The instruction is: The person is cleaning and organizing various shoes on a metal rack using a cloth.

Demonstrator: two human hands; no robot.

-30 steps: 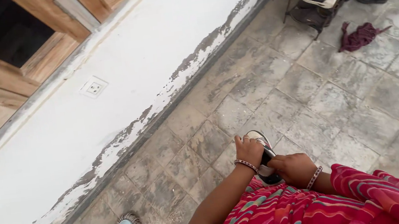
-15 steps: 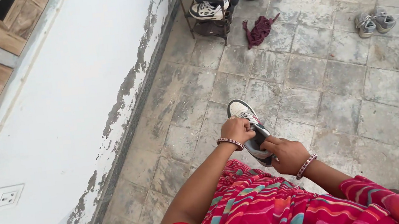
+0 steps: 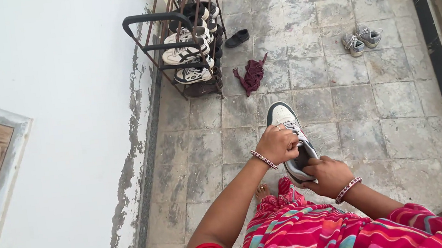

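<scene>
Sneaker (image 3: 291,135) gripped in both hands above tiled floor (image 3: 384,100), long axis pointing away from body, toe toward shoe rack (image 3: 184,45). Left hand (image 3: 277,144) closed over laces at mid-shoe; right hand (image 3: 328,175) curled around heel, nearer body. Maroon cloth (image 3: 250,75) lay beside rack; grey pair (image 3: 361,40) well right of rack.

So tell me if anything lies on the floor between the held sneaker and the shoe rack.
The dark red rag lies on the tiles beside the shoe rack, roughly between it and the sneaker held in both hands; nothing else visible intervenes.
</scene>
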